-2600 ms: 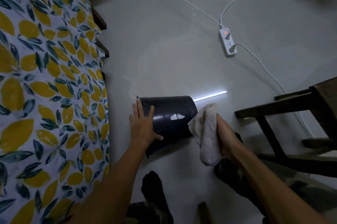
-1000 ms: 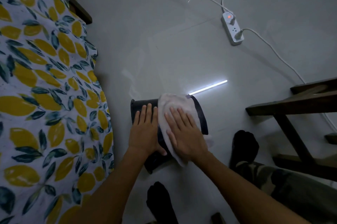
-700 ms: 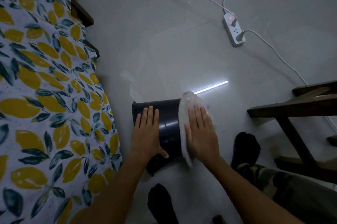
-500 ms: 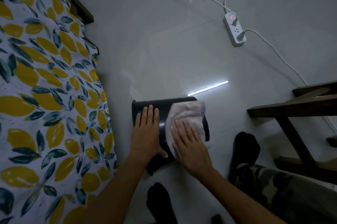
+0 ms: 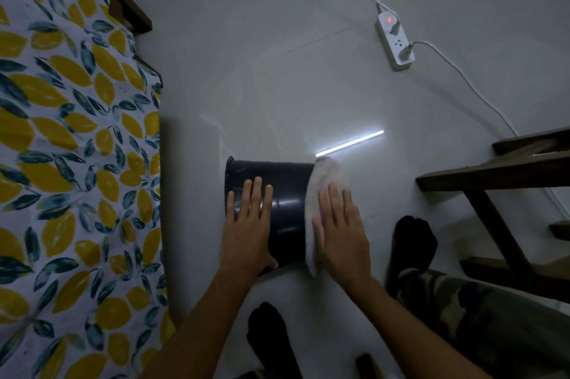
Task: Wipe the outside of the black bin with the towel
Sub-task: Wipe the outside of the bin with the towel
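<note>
Grey floor: one black bin, one towel, two flat hands

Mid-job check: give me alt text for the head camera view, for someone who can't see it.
A round black plastic bin lies on its side on the grey floor, the left hand flat on it while the right hand presses a white towel against its right end. A lemon-print bedsheet fills the left.

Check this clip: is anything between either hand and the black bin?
Only the towel, pressed flat under the right hand against the black bin at its right end. The left hand lies bare on the bin's side, nothing between.
</note>
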### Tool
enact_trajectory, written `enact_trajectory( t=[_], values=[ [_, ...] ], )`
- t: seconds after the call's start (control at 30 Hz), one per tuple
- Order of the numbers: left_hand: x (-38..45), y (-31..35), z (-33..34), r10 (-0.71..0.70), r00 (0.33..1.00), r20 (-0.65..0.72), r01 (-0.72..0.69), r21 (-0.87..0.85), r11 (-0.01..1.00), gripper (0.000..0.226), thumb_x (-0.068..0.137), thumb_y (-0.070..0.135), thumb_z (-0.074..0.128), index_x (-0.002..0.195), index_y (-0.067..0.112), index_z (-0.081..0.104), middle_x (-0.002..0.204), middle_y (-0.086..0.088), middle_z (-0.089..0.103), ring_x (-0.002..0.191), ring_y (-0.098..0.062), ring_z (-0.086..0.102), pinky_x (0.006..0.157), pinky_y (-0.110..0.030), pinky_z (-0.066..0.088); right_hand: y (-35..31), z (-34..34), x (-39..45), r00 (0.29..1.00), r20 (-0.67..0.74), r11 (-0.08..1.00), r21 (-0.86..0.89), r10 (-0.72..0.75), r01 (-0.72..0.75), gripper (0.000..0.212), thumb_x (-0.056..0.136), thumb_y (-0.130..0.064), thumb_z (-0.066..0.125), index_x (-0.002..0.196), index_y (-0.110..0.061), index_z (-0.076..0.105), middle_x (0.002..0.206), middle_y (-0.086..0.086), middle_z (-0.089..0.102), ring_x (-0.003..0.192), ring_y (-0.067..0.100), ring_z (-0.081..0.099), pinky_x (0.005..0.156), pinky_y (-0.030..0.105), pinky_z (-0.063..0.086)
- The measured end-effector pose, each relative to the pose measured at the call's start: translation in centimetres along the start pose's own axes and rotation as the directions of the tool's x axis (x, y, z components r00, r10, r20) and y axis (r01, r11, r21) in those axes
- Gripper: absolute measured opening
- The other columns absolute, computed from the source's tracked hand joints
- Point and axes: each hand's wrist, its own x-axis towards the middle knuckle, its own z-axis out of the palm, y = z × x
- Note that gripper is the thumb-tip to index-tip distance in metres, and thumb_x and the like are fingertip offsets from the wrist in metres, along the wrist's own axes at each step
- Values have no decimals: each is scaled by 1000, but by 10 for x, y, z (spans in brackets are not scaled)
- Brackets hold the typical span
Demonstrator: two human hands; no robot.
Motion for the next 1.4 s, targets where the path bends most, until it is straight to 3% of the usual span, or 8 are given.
enact_trajectory(
  t=[0.27, 0.43, 0.53, 0.73, 0.93, 1.07, 1.23, 1.4],
  values=[
    [-5, 0, 7, 19, 1000, -19, -18, 14, 1000, 160, 47, 77, 82, 159, 4, -7, 165, -22, -16, 152, -38, -15, 121, -60, -4, -25, -6, 30, 917, 71, 919, -11, -393, 395, 64, 110, -46, 28, 165, -18, 10, 173, 9, 9, 159, 30, 9, 127, 55, 17],
    [-10, 4, 8, 12, 999, -29, -13, -22, 1000, 160, 46, 74, 85, 158, 5, -6, 166, -23, -10, 153, -39, -9, 121, -61, 0, -21, -22, 88, 993, 105, 993, 107, -51, 40, 58, 108, -55, 22, 160, -30, 30, 167, 1, 33, 154, 24, 28, 123, 57, 24],
    [-22, 11, 19, 34, 995, -94, -43, -94, 995, 151, 45, 78, 83, 159, 5, 17, 166, -23, 4, 153, -40, 7, 121, -59, 6, -13, -24, 89, 989, 102, 981, 148, 107, -121, 53, 106, -54, 25, 152, -36, 41, 161, -2, 42, 150, 25, 35, 118, 62, 27],
    [-21, 6, 1, 6, 967, -256, -66, -225, 972, 143, 57, 104, 40, 158, 5, 22, 167, -18, 10, 153, -35, 12, 121, -56, 12, -5, -19, 35, 997, 43, 980, 186, 61, -68, 53, 107, -51, 27, 155, -31, 40, 164, 3, 38, 152, 29, 32, 118, 57, 32],
    [29, -20, -30, 6, 989, 146, 10, -114, 993, 162, 34, 109, 41, 159, 21, -12, 164, -15, -26, 149, -38, -25, 119, -67, -1, 2, -16, -11, 997, 73, 988, 151, 3, -14, 59, 107, -52, 23, 159, -28, 35, 168, 7, 30, 154, 33, 29, 113, 60, 39],
    [31, -16, -27, 22, 943, 332, 51, -208, 977, 162, 33, 101, 60, 160, 22, -3, 167, -18, -9, 152, -43, -8, 118, -63, 14, 5, -21, -24, 992, 104, 967, 234, 75, -97, 66, 100, -68, 26, 160, -39, 30, 172, 8, 14, 154, 41, 20, 113, 62, 37],
    [21, -22, -20, -17, 980, 197, 55, -189, 980, 164, 30, 109, 43, 157, 9, 17, 161, -19, 24, 147, -40, 20, 118, -51, 26, 7, -21, -16, 989, 136, 939, 330, 53, -96, 65, 96, -70, 30, 158, -48, 26, 172, 3, 6, 142, 47, 27, 100, 59, 50],
    [4, -10, -18, -76, 996, 35, 82, -227, 970, 167, 32, 110, 38, 157, 2, 12, 163, -18, 20, 149, -36, 18, 120, -48, 22, 9, -20, -8, 995, 100, 977, 212, -10, -11, 65, 101, -62, 34, 159, -34, 32, 170, 14, 18, 145, 53, 27, 109, 65, 43]
  ],
)
